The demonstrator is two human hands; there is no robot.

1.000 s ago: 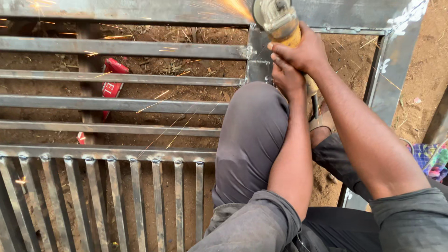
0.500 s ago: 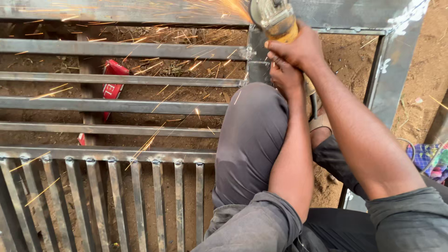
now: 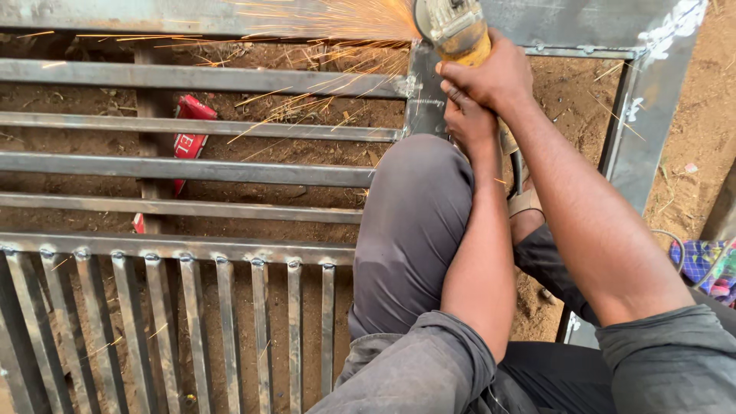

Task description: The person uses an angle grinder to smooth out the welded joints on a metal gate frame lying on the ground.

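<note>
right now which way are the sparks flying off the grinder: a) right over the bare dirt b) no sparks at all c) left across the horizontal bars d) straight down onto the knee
c: the spray of sparks streams leftward from the angle grinder, held in the right hand and left hand, passing over the horizontal bars of the metal gate.

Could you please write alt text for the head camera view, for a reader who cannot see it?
Both hands, right hand above left hand, grip a yellow angle grinder against a grey steel gate frame lying on bare soil, and orange sparks fly left. The person's knee rests over the bars; a red object lies beneath.
</note>
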